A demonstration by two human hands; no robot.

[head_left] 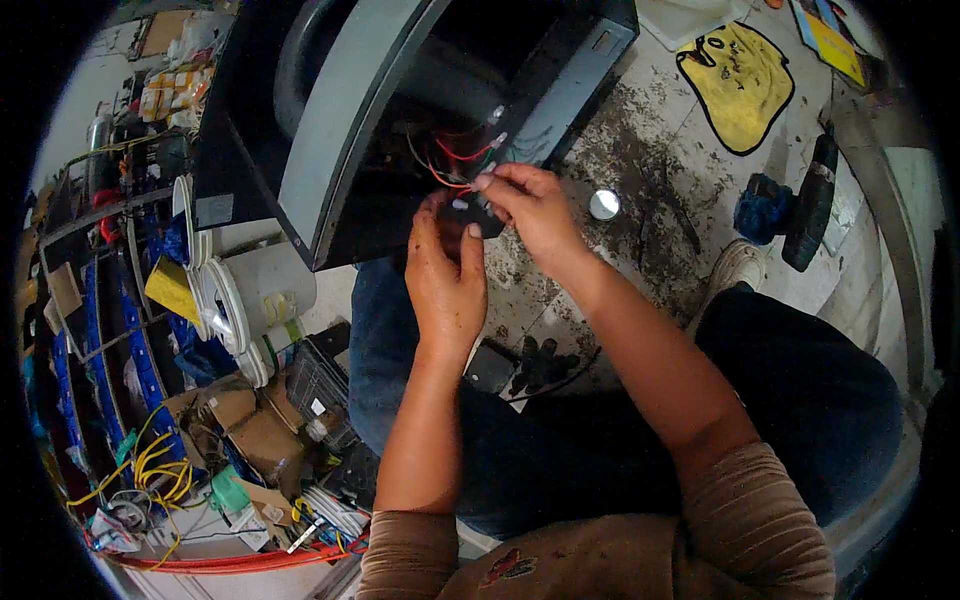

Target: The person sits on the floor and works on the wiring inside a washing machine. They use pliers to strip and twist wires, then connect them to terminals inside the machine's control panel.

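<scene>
A black metal housing with a grey front panel (350,110) stands tilted before me, its inside dark. Loose red wires (462,154) with small white connectors come out of it. My right hand (535,215) pinches the end of a red wire between thumb and fingertips, at a whitish connector. Just left of it, my left hand (445,275) reaches to the housing's lower opening, thumb apart from the curled fingers. Its fingertips are close to the wires and partly in shadow; nothing shows gripped in it.
Dark debris (645,160) litters the floor around a small round white disc (604,205). To the right lie a cordless drill (812,200) and a yellow mat (740,85). At left are shelving, white round lids (222,305), a black crate (325,390) and yellow cables (160,470).
</scene>
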